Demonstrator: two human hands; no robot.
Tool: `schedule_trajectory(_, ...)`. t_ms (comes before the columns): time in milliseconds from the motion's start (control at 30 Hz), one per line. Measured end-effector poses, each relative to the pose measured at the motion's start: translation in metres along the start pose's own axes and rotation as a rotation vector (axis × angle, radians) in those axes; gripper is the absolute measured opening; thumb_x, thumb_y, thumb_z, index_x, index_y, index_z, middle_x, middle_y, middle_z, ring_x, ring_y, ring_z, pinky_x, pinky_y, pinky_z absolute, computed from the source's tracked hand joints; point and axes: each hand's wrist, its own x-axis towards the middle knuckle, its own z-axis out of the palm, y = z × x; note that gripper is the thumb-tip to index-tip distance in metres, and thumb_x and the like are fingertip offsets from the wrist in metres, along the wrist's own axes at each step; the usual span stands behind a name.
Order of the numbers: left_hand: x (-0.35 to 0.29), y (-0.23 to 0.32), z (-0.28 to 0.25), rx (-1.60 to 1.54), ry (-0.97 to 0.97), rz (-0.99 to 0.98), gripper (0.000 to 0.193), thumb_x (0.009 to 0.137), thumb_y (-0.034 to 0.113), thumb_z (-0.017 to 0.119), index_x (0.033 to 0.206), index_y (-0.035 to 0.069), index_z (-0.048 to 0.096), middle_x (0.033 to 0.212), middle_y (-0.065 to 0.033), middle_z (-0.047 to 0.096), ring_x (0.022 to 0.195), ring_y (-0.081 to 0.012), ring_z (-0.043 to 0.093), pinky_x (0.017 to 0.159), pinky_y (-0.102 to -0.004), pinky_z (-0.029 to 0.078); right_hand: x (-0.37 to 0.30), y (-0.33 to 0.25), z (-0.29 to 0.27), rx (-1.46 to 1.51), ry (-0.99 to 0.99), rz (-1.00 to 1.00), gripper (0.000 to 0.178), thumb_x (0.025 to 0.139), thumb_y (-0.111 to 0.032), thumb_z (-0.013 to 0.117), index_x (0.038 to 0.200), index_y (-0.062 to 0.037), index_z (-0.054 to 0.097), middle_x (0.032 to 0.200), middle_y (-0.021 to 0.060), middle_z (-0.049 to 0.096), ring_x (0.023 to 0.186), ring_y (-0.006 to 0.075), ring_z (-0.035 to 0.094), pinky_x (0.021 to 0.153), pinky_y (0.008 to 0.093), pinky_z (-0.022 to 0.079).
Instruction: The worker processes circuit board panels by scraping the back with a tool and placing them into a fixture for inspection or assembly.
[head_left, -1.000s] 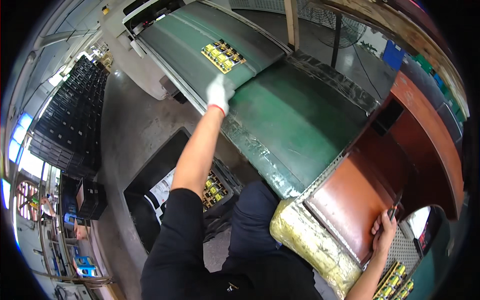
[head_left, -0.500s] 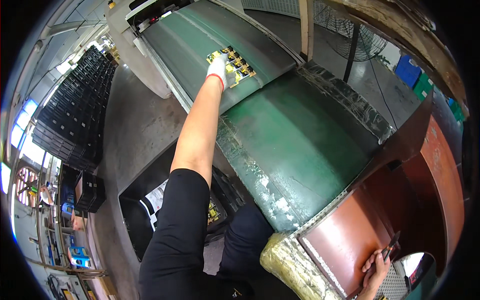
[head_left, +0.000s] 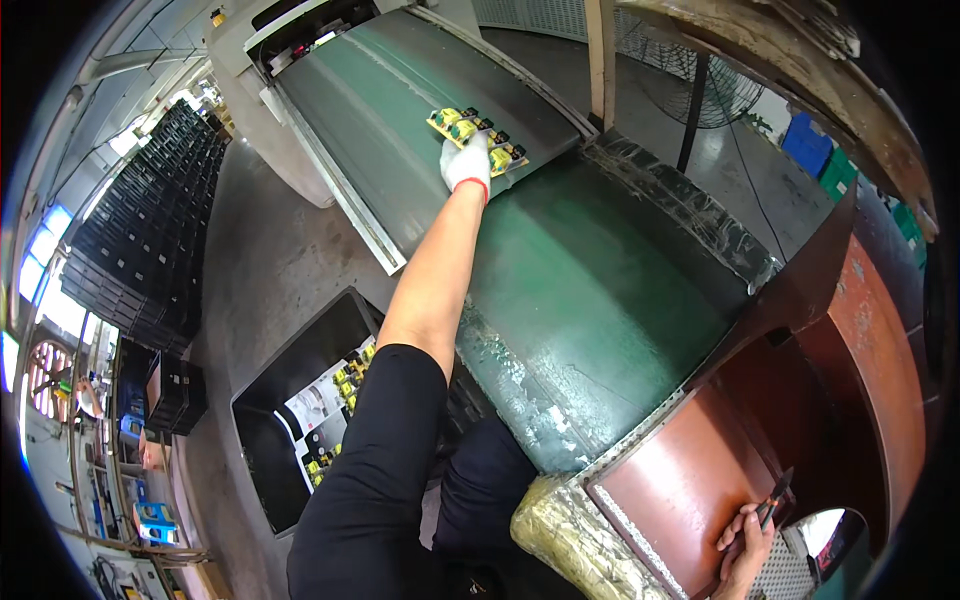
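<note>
My left hand (head_left: 467,162), in a white glove with a red cuff, grips the near side of a circuit board panel (head_left: 508,160). Rows of yellow and black components stand on the panel, which is at the near end of the green conveyor belt (head_left: 390,120). Part of the panel is hidden by the glove. Down at the lower right, my bare right hand (head_left: 745,545) has its fingers closed round a small hand tool with dark jaws and orange-black handles, seemingly cutters (head_left: 778,497). That hand rests over a reddish-brown tray surface (head_left: 680,480).
A green-topped table (head_left: 590,300) adjoins the belt's end. Below my left arm, a black bin (head_left: 262,420) holds printed paper and more yellow-component boards. Tall stacks of black crates (head_left: 150,240) stand at left. A wire fan (head_left: 705,90) is beyond the table.
My left hand has shifted right along the belt, bringing the panel with it toward the belt's end. More boards show in the bin. My right hand keeps hold of the cutters.
</note>
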Motion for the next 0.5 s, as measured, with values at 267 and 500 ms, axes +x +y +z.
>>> schedule_trajectory(267,-0.045,-0.006,-0.048,-0.545,-0.105,-0.259,0.036,0.103,0.004,0.069,0.139,0.003,0.067,0.12,-0.0099,0.076,0.107,-0.0274,0.075,0.092,-0.0455,0.063,0.011,-0.003,0.016,-0.022,-0.073,-0.027,0.024,0.111,-0.03,0.067,0.114,-0.0063,0.062,0.078,0.0033,0.058,0.057,0.0141,0.056,0.046,0.0284,0.047)
schedule_trajectory(500,-0.276,0.101,-0.085,-0.853,-0.791,-0.632,0.046,0.107,0.018,0.064,0.15,0.0,0.059,0.139,-0.0157,0.074,0.124,-0.031,0.075,0.106,-0.0483,0.063,0.022,0.028,-0.025,-0.027,-0.073,0.117,0.057,0.107,-0.03,0.075,0.153,0.0014,0.062,0.128,0.0232,0.079,0.098,0.0321,0.075,0.092,0.0458,0.062)
